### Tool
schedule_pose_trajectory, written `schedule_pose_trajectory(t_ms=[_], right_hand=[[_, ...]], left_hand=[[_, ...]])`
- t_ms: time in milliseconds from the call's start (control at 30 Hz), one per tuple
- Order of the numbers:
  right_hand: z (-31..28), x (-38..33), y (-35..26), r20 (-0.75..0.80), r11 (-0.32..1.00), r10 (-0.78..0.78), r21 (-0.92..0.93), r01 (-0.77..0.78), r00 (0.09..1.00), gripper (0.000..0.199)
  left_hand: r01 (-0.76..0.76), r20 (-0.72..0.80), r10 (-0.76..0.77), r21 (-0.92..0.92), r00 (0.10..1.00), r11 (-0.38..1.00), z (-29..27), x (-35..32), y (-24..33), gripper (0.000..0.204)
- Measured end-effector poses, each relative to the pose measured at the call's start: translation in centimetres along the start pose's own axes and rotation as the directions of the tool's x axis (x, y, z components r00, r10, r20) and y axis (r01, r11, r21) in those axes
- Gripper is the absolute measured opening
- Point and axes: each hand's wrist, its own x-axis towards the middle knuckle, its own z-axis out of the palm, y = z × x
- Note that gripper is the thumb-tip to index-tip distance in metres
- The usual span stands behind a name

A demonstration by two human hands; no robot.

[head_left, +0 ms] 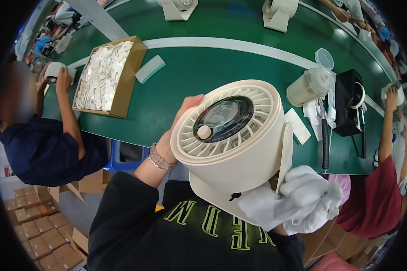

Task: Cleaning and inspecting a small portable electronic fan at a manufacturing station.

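A cream desk fan [230, 162] is tilted up toward me, its round slatted grille around a dark glossy centre with a small round cream knob [204, 132]. My left hand [167, 140], bare with bracelets at the wrist, is closed on the fan's left side; most of its fingers are hidden behind the housing. White fabric that looks like a glove covers my right hand [298, 198], which is curled against the fan's stand [284, 158] at the lower right. A small dark keyhole-shaped opening shows in the stand's base.
On the green table [203, 65] are a cardboard box [130, 79] of white discs, a white-and-green block [150, 69], a lidded clear jar [308, 86], a white pad [297, 125], a black-handled tool [324, 144] and a black holder [346, 104]. Co-workers sit either side; two fans stand beyond.
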Motion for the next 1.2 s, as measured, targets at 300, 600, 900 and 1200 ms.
schedule_pose_trajectory(t_ms=[300,600,900,1200], right_hand=[[0.8,0.9,2.9,-0.421,0.657,0.088,-0.657,-0.370,0.903,0.053],[-3.5,-1.1,6.8,-0.600,0.838,0.393,-0.079,-0.540,0.697,0.050],[-8.0,-7.6,13.9,-0.625,0.859,0.499,0.265,-0.439,0.600,0.036],[-6.1,-5.5,15.5,-0.481,0.746,0.636,0.584,-0.320,0.604,0.038]], left_hand=[[-0.002,-0.342,0.032,0.089,0.939,0.996,4.8,-0.8,-0.8,0.057],[0.170,-0.163,-0.131,0.255,0.978,0.952,9.2,-3.6,-0.5,0.063],[0.252,-0.105,-0.229,0.371,0.968,0.894,11.1,-5.9,0.0,0.086],[0.178,-0.020,-0.181,0.313,0.983,0.933,10.5,-5.9,-0.3,0.101]])
